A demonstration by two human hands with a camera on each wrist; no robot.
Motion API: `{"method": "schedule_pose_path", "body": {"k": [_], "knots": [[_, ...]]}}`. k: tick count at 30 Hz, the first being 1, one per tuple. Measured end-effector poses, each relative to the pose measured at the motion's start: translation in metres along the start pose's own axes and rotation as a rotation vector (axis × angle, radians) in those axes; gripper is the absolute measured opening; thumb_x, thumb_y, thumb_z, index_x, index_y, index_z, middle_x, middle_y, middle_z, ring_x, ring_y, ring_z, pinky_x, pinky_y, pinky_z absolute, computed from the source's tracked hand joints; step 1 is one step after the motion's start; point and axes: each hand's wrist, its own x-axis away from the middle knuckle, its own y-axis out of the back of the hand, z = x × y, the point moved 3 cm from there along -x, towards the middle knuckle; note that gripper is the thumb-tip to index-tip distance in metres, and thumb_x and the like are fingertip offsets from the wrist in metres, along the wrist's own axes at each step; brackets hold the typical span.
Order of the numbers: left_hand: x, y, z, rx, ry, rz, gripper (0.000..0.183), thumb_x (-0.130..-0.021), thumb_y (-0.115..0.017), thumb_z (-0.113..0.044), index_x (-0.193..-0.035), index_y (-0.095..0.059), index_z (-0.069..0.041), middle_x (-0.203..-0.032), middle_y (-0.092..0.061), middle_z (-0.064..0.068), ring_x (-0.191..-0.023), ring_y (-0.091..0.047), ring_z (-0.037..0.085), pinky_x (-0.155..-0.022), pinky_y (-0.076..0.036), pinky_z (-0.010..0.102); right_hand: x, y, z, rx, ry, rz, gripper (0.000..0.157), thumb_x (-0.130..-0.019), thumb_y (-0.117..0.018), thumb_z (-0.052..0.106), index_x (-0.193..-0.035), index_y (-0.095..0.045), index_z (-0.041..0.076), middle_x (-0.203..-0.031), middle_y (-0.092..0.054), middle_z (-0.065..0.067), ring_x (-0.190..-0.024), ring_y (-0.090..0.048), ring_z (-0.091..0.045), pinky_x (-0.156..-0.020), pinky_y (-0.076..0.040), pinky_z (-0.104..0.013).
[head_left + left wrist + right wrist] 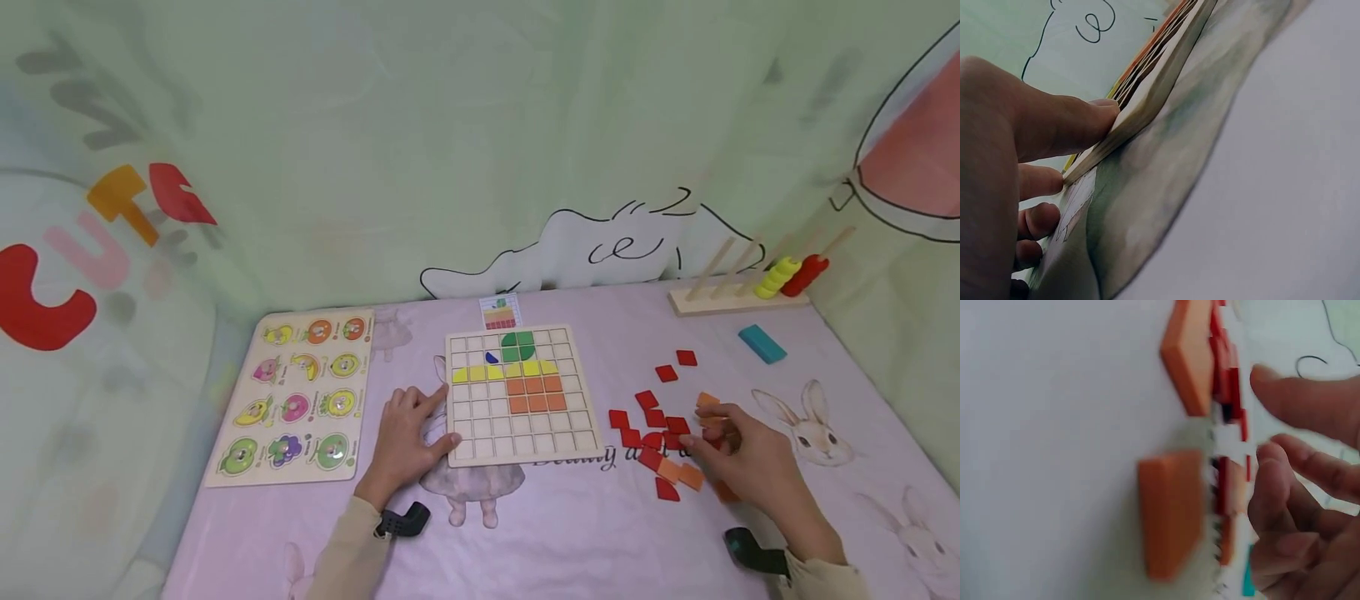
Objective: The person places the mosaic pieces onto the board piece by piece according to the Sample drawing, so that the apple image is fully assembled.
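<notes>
A light wooden grid board (480, 429) lies in the middle, carrying green rounded pieces (517, 346), a small blue piece (491, 357), a row of yellow pieces (477, 373) and two rows of orange squares (536, 395). My left hand (408, 435) rests at its left edge, thumb on the rim and index fingertip against the side. Over a scatter of loose red tiles (655, 418) and orange tiles (691, 477) hovers my right hand (757, 458), its fingers bent. In the right wrist view a gap shows between thumb and fingers, with no tile there.
A fruit puzzle board (285, 425) lies at the left. Behind the grid board is a small pattern card (500, 310). A wooden peg stand (690, 302) with yellow and red beads stands at the back right, near a teal block (762, 343). A printed curtain (375, 167) hangs behind.
</notes>
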Motion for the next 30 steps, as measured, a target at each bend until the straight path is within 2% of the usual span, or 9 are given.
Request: {"method": "schedule_pose_path", "body": {"k": [3, 6, 11, 16, 19, 23, 26, 30], "knots": [[0.000, 0.001, 0.001, -0.010, -0.002, -0.004, 0.075, -0.083, -0.081, -0.045, -0.149, -0.063, -0.015, -0.098, -0.055, 0.003, -0.089, -0.038, 0.017, -0.080, -0.032, 0.036, 0.006, 0.003, 0.000, 0.023, -0.015, 0.094, 0.056, -0.082, -0.092, 0.028, -0.121, -0.066, -0.003, -0.090, -0.065, -0.007, -0.078, -0.055, -0.021, -0.057, -0.047, -0.022], [0.000, 0.002, 0.001, -0.015, -0.003, -0.007, 0.075, -0.083, -0.081, -0.045, -0.149, -0.064, -0.015, -0.098, -0.055, 0.003, -0.089, -0.038, 0.017, -0.080, -0.032, 0.036, 0.011, -0.001, 0.000, 0.042, 0.002, 0.181, 0.050, -0.077, -0.096, 0.027, -0.112, -0.072, 0.001, -0.087, -0.065, -0.004, -0.078, -0.056, -0.019, -0.061, -0.049, -0.021], [0.001, 0.003, 0.001, -0.009, -0.008, -0.012, 0.075, -0.082, -0.081, -0.045, -0.148, -0.064, -0.014, -0.097, -0.055, 0.004, -0.088, -0.038, 0.018, -0.080, -0.032, 0.036, 0.013, -0.007, 0.004, 0.057, 0.009, 0.212, 0.039, -0.075, -0.096, 0.021, -0.102, -0.073, 0.003, -0.085, -0.065, -0.003, -0.077, -0.055, -0.018, -0.062, -0.050, -0.022], [0.001, 0.001, 0.000, -0.001, 0.000, -0.011, 0.075, -0.082, -0.080, -0.045, -0.148, -0.064, -0.015, -0.097, -0.055, 0.003, -0.087, -0.037, 0.017, -0.079, -0.031, 0.036, 0.011, -0.005, 0.009, 0.049, 0.007, 0.244, 0.032, -0.083, -0.090, 0.017, -0.100, -0.068, 0.003, -0.082, -0.061, -0.002, -0.077, -0.054, -0.018, -0.061, -0.049, -0.022], [0.002, 0.000, 0.000, -0.005, 0.005, -0.005, 0.075, -0.082, -0.081, -0.044, -0.149, -0.064, -0.016, -0.097, -0.055, 0.002, -0.087, -0.037, 0.016, -0.080, -0.031, 0.035, 0.009, -0.003, 0.010, 0.020, 0.026, 0.230, 0.030, -0.088, -0.086, 0.018, -0.102, -0.064, 0.002, -0.081, -0.060, -0.002, -0.075, -0.054, -0.018, -0.060, -0.048, -0.021], [0.001, -0.001, 0.000, -0.018, 0.005, -0.007, 0.075, -0.082, -0.081, -0.044, -0.149, -0.064, -0.016, -0.096, -0.054, 0.002, -0.087, -0.037, 0.016, -0.080, -0.031, 0.035, 0.004, 0.000, 0.019, -0.027, 0.102, 0.139, 0.032, -0.092, -0.082, 0.018, -0.114, -0.064, 0.003, -0.081, -0.062, -0.002, -0.072, -0.053, -0.015, -0.059, -0.047, -0.021], [0.001, -0.001, 0.000, -0.017, 0.005, -0.011, 0.075, -0.081, -0.081, -0.044, -0.149, -0.064, -0.016, -0.096, -0.054, 0.002, -0.087, -0.037, 0.017, -0.079, -0.031, 0.035, -0.004, 0.000, 0.033, -0.090, 0.151, 0.084, 0.029, -0.096, -0.079, 0.019, -0.119, -0.067, 0.006, -0.086, -0.067, -0.002, -0.073, -0.056, -0.013, -0.060, -0.049, -0.022], [0.000, -0.001, 0.001, -0.018, 0.008, -0.011, 0.075, -0.081, -0.081, -0.044, -0.149, -0.064, -0.016, -0.095, -0.053, 0.002, -0.087, -0.037, 0.017, -0.080, -0.031, 0.036, -0.019, -0.007, 0.058, -0.226, 0.161, 0.075, 0.026, -0.095, -0.080, 0.022, -0.117, -0.073, 0.008, -0.092, -0.073, -0.005, -0.074, -0.064, -0.017, -0.062, -0.054, -0.024]]}}
